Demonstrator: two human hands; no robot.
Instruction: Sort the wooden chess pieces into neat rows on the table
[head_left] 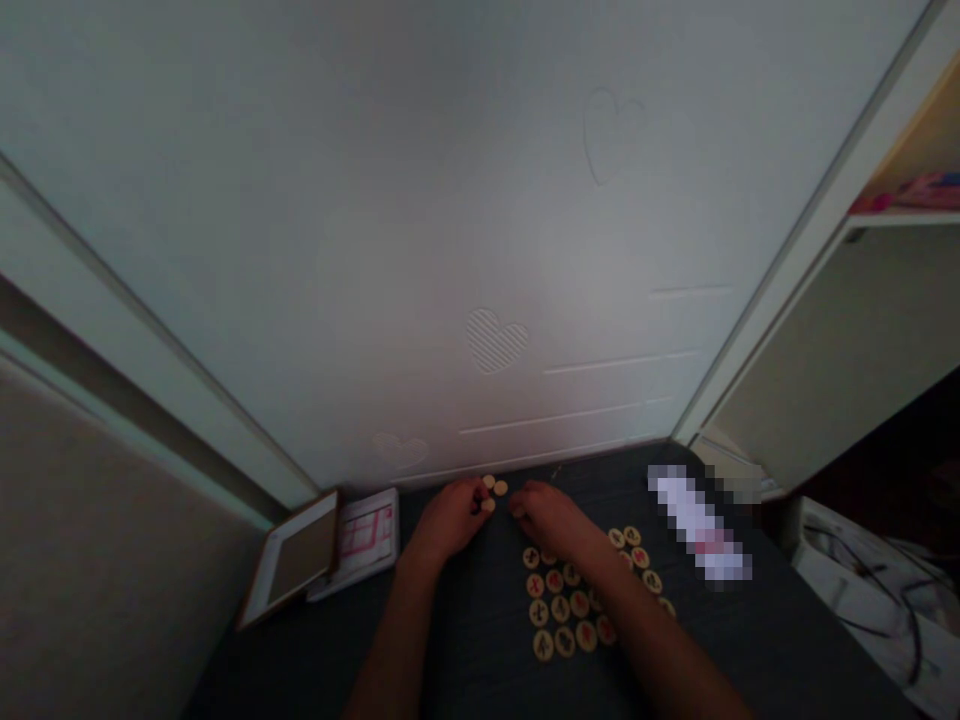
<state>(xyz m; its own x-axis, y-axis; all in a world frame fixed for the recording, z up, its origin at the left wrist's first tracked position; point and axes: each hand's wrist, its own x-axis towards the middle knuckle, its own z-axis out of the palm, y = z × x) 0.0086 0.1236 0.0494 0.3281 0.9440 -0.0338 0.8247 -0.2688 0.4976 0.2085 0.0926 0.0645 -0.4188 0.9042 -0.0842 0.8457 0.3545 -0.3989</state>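
Observation:
Near the far edge of the dark table, my left hand (452,518) is closed, its fingertips pinching at a round wooden xiangqi piece (488,505). Two more pale discs (495,485) lie just beyond those fingers, touching or nearly touching each other. To the right, my right hand (551,518) has its thumb and fingers pressed together on what looks like another xiangqi piece (517,511), mostly covered by the fingertips. Below my right hand, several xiangqi pieces (560,608) with red or black characters lie face up in rows. My right forearm hides part of these rows.
At the left of the table (472,660) lie a brown-edged frame (300,560) and a white booklet (367,540) with pink print. A blurred-out oblong object (697,525) sits at the right. A white panel with hearts (497,340) rises behind; cables (907,610) hang right.

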